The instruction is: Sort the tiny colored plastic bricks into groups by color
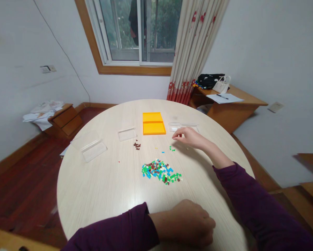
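Note:
My right hand (187, 136) reaches over the table with thumb and fingertips pinched together. Whatever sits in the pinch is too small to make out. Just below its fingertips lie a few small green pieces (172, 149). My left hand (186, 223) rests at the near side of the table, its fingers curled into a fist and their inside hidden. Between the hands spreads a mixed pile of tiny blue, green, brown and pale building-block pieces (159, 170). A separate small cluster of brown pieces (137, 145) lies farther left.
An open yellow case (154, 129) stands at the back middle of the round table (99, 184). Clear plastic boxes (127, 134) stand left of it, another clear box (193, 126) behind my right hand. Single pieces, blue (163, 152) and red (119, 161), lie apart.

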{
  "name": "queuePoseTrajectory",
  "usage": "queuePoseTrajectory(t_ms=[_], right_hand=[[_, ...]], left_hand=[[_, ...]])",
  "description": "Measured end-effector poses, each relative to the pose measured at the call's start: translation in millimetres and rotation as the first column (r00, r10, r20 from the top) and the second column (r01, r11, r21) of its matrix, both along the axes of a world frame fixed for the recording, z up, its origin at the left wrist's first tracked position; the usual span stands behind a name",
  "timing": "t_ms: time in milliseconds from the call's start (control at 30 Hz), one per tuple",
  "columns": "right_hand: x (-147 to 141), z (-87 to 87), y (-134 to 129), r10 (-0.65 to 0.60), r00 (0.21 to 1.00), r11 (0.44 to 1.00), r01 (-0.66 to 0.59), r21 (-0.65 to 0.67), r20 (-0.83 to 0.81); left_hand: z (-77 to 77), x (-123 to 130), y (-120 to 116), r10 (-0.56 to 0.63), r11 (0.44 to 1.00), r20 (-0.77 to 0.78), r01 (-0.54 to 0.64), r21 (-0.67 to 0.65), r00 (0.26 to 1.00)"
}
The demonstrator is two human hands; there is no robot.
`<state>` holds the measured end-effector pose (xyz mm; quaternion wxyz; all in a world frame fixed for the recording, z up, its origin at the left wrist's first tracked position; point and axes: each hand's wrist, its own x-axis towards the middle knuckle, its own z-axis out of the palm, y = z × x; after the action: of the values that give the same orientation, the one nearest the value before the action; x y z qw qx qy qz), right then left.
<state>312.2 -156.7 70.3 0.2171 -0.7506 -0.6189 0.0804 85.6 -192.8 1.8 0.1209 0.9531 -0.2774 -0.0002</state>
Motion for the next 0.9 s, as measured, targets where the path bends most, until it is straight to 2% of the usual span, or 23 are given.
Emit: queuePoseTrajectory(t_ms=[167,267,333,433,500,700,900], right_hand=[[2,-2.4,-4,-0.002,1.000,1.000,0.002,0.021,0.009],[-7,-9.0,-2,0.012,1.000,1.000,-0.012,0.012,0.008],[-21,-16.7,-1,0.059,0.998,0.998,-0.059,0.012,0.034],[-46,-33.1,-5,0.206,0.967,0.978,-0.209,0.005,0.152],[-58,-45.3,-8,0.237,0.947,0.970,-0.242,-0.001,0.216],[-62,-74.3,-17,0.208,0.933,0.970,-0.235,0.062,0.293],[-55,-88.5,-45,0.156,0.959,0.965,-0.199,0.169,0.238]], left_hand=[[4.6,0,0,-0.001,1.000,-0.030,0.001,0.003,1.000],[4.6,2,0,-0.006,1.000,-0.053,0.006,-0.001,0.999],[4.1,2,0,-0.020,1.000,-0.032,0.019,-0.023,0.999],[4.1,2,0,-0.003,0.999,-0.001,0.003,-0.050,1.000],[4.6,1,0,0.014,0.998,0.004,-0.014,-0.058,1.000],[5.4,2,2,-0.021,0.997,0.030,0.024,-0.076,0.999],[1.3,2,1,0.015,0.995,0.055,-0.010,-0.099,0.998]])
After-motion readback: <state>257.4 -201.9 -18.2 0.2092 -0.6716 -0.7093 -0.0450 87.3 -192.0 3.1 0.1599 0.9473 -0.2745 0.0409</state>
